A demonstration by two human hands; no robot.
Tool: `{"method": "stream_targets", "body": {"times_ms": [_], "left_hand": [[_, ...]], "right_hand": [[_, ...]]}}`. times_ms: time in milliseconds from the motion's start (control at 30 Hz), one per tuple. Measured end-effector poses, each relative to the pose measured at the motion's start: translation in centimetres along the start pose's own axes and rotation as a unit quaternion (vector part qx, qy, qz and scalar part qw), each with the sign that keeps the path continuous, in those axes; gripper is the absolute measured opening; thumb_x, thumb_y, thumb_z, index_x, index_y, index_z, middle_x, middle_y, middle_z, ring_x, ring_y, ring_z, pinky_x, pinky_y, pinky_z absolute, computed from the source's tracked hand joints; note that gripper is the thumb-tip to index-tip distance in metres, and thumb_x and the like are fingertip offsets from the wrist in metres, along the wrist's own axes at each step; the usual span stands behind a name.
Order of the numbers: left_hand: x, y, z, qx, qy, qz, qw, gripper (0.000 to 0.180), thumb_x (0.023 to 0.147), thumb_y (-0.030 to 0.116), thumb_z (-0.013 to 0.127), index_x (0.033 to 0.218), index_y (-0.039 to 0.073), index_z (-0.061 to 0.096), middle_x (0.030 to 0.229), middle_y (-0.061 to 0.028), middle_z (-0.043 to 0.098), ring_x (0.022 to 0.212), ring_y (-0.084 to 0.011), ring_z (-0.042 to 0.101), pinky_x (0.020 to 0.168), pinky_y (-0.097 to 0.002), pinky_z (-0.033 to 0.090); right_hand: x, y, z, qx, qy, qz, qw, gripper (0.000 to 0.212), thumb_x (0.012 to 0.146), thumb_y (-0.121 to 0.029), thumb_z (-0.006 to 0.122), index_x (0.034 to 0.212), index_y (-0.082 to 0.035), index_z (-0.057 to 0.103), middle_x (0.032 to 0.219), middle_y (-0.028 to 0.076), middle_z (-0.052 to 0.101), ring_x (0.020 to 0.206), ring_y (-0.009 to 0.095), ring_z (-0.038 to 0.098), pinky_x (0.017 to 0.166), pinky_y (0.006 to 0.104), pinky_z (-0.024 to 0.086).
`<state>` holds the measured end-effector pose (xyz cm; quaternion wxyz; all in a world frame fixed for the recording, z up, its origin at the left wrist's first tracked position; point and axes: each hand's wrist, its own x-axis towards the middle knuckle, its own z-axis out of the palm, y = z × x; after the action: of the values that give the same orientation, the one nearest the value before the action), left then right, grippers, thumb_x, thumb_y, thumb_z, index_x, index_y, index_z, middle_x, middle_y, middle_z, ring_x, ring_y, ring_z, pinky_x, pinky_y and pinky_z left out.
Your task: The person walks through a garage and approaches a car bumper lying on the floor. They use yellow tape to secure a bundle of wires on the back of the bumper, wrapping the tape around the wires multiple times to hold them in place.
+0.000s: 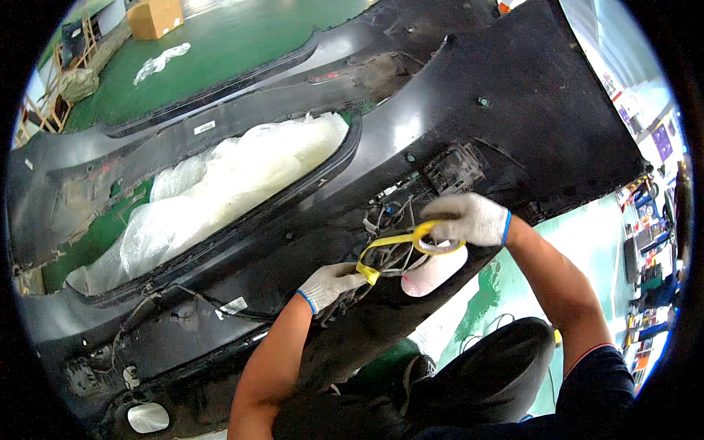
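My right hand, in a white knit glove with a blue cuff, grips a roll of yellow tape. A strip of yellow tape runs from the roll, bends, and reaches my left hand, gloved alike. The left fingers pinch the tape's folded end beside a bundle of dark wires; whether it is stuck to the wires cannot be told. Both hands are over the inner side of a black car bumper cover. More loose wires lie under and between the hands.
A second black bumper cover lies beyond the first. Clear plastic wrap shows through the nearer one's opening. A cardboard box stands on the green floor. My bent knee is close below the bumper's edge.
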<state>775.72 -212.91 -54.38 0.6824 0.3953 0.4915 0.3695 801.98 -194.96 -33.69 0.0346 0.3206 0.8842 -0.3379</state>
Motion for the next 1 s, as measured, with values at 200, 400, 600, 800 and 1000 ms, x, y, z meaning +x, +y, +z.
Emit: {"method": "stream_targets", "body": {"times_ms": [200,400,600,800,1000], "left_hand": [[-0.6,1.9,1.0,0.077,-0.003,-0.006,0.997,0.067,0.09,0.037,0.077,0.139,-0.006,0.062,0.129,-0.0178,0.07,0.12,-0.0231,0.065,0.105,-0.0332,0.048],[-2.5,6.7,2.4,0.105,0.067,0.025,0.992,0.061,0.09,0.027,0.078,0.137,-0.007,0.061,0.123,-0.0166,0.073,0.112,-0.0185,0.067,0.101,-0.0313,0.05],[-3.0,12.2,1.6,0.187,0.039,0.005,0.982,0.056,0.094,0.024,0.074,0.138,-0.006,0.06,0.127,-0.0138,0.071,0.117,-0.0172,0.064,0.104,-0.0317,0.048],[0.7,11.8,1.4,0.047,0.064,-0.165,0.983,0.071,0.099,0.055,0.059,0.144,0.001,0.054,0.138,-0.0143,0.063,0.131,-0.0254,0.057,0.114,-0.0418,0.041],[8.8,8.2,3.1,0.001,0.139,-0.159,0.978,0.054,0.098,0.052,0.069,0.132,0.01,0.06,0.122,-0.008,0.069,0.109,-0.0242,0.068,0.1,-0.0425,0.054]], "right_hand": [[-4.7,5.1,6.4,0.125,-0.012,0.286,0.95,0.054,0.098,-0.043,0.067,0.123,0.005,0.068,0.106,0.019,0.074,0.094,0.021,0.072,0.083,0.034,0.057],[-2.6,8.6,8.6,0.153,-0.031,0.312,0.937,0.076,0.082,-0.062,0.073,0.108,0.009,0.07,0.091,0.016,0.075,0.08,0.025,0.072,0.074,0.0371,0.056],[0.0,10.5,9.2,0.359,-0.005,0.2,0.912,0.084,0.079,-0.048,0.081,0.135,0.011,0.06,0.124,0.022,0.068,0.111,0.026,0.066,0.095,0.0368,0.052],[1.8,10.9,12.7,0.456,0.118,0.097,0.877,0.046,0.081,-0.026,0.083,0.118,-0.001,0.071,0.109,0.009,0.074,0.103,0.02,0.066,0.095,0.0346,0.051],[1.8,10.7,11.3,0.295,0.163,0.02,0.941,0.042,0.077,-0.03,0.081,0.107,-0.003,0.074,0.098,0.017,0.076,0.093,0.026,0.072,0.086,0.0378,0.056]]}}
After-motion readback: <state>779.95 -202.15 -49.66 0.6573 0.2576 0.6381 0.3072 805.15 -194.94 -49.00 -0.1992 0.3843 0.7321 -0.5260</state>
